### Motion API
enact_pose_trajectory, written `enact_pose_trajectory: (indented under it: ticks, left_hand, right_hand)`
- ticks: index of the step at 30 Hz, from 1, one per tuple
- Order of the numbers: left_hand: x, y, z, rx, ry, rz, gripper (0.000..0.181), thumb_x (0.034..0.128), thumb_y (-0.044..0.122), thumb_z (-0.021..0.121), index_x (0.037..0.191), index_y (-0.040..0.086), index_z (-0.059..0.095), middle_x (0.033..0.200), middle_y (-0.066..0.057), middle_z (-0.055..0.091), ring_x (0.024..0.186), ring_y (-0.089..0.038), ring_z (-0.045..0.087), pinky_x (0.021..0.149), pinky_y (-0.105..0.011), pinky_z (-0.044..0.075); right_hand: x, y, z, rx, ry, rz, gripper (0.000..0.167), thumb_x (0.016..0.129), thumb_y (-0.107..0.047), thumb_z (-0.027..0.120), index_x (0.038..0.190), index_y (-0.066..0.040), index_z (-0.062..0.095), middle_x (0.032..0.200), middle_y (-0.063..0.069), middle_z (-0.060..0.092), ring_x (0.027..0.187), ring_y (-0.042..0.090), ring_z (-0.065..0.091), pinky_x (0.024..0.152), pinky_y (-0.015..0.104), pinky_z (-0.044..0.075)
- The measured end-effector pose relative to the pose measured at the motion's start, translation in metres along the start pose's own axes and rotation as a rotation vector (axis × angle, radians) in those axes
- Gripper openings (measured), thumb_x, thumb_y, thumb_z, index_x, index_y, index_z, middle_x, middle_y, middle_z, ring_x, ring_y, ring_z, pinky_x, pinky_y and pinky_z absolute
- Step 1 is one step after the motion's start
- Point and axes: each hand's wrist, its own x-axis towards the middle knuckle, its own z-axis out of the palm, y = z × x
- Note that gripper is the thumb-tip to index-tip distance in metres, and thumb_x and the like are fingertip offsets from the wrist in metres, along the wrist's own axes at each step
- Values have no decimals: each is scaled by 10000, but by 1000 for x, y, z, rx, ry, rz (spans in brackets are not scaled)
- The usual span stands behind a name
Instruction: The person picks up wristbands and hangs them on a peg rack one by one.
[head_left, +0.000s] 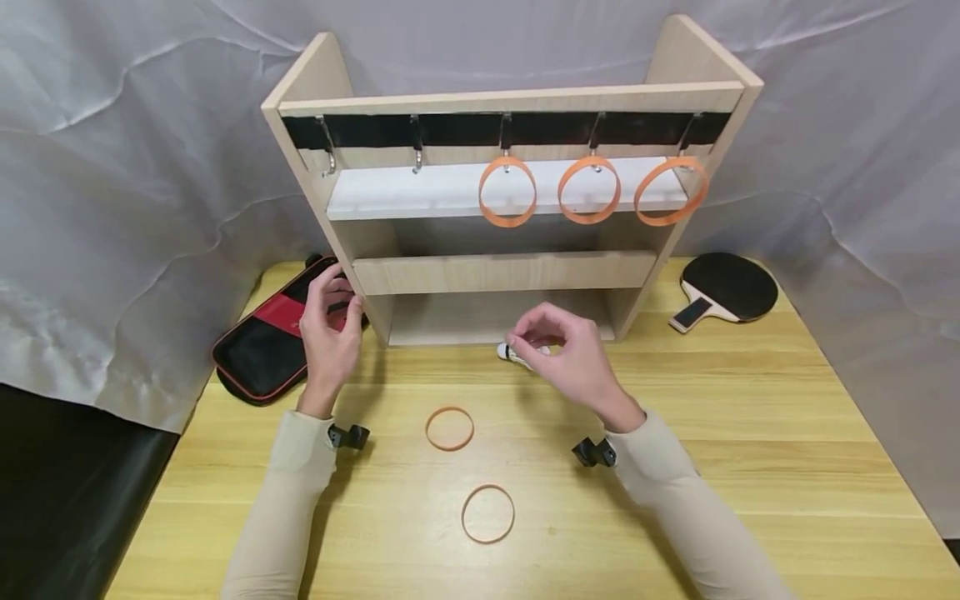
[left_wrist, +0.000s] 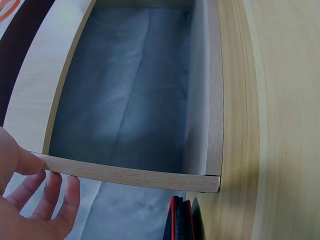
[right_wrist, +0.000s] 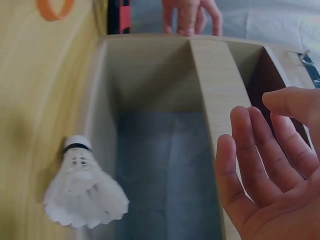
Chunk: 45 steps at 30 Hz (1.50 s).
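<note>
My left hand is at the left side panel of a wooden shelf rack. Its fingertips touch the panel's outer side, with the thumb at the front edge. Bent and apart, the fingers of my right hand hover in front of the rack's bottom with nothing held. Below that hand a white shuttlecock lies on the table by the rack's lower board; in the head view the hand partly covers it. Three orange rings hang from hooks on the rack's black strip; the two left hooks bear none.
Two more orange rings lie on the wooden table in front of the rack. On the left is a black and red case, partly behind my left hand. A black table tennis paddle lies on the right. Grey cloth hangs around the back.
</note>
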Motion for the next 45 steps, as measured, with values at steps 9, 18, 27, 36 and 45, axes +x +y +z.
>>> enact_pose_trajectory:
  ticks: [9, 18, 27, 36, 45]
  left_hand:
    - [2, -2, 2, 16, 9, -3, 518, 1019, -79, 671, 1517, 42, 593, 1245, -260, 698, 1090, -113, 652, 927, -94, 551]
    - [0, -1, 4, 19, 19, -18, 514, 1019, -103, 649, 1516, 9, 577, 1247, -281, 682, 1091, -104, 633, 926, -89, 540]
    - [1, -1, 2, -2, 5, -20, 522, 1022, -67, 676, 1522, 52, 588, 1253, -241, 695, 1093, -114, 646, 930, -116, 558]
    - [1, 0, 1, -4, -3, -18, 516, 1029, -45, 680, 1524, 70, 593, 1263, -221, 703, 1100, -114, 648, 938, -118, 560]
    - [1, -2, 2, -5, 12, -7, 522, 1009, -91, 679, 1507, 46, 602, 1220, -248, 702, 1068, -134, 654, 915, -124, 548]
  right_hand:
    - [-15, 10, 10, 35, -84, 81, 79, 955, -48, 820, 994, -94, 769, 988, 63, 824, 896, 141, 770, 815, 334, 674]
    - [-33, 18, 20, 28, -158, 156, 77, 962, -62, 810, 1005, -114, 771, 997, 27, 807, 933, 157, 769, 860, 365, 672]
    - [-50, 22, 28, 26, -254, 129, 112, 935, -11, 816, 989, -92, 762, 992, 59, 799, 908, 122, 758, 834, 321, 672]
    - [-65, 22, 41, 49, -408, 134, 102, 950, -39, 815, 959, -113, 745, 938, 33, 789, 860, 92, 727, 806, 301, 665]
    - [-77, 28, 49, 8, -579, 148, 116, 933, -41, 833, 979, -116, 756, 886, -18, 778, 788, 36, 711, 743, 242, 643]
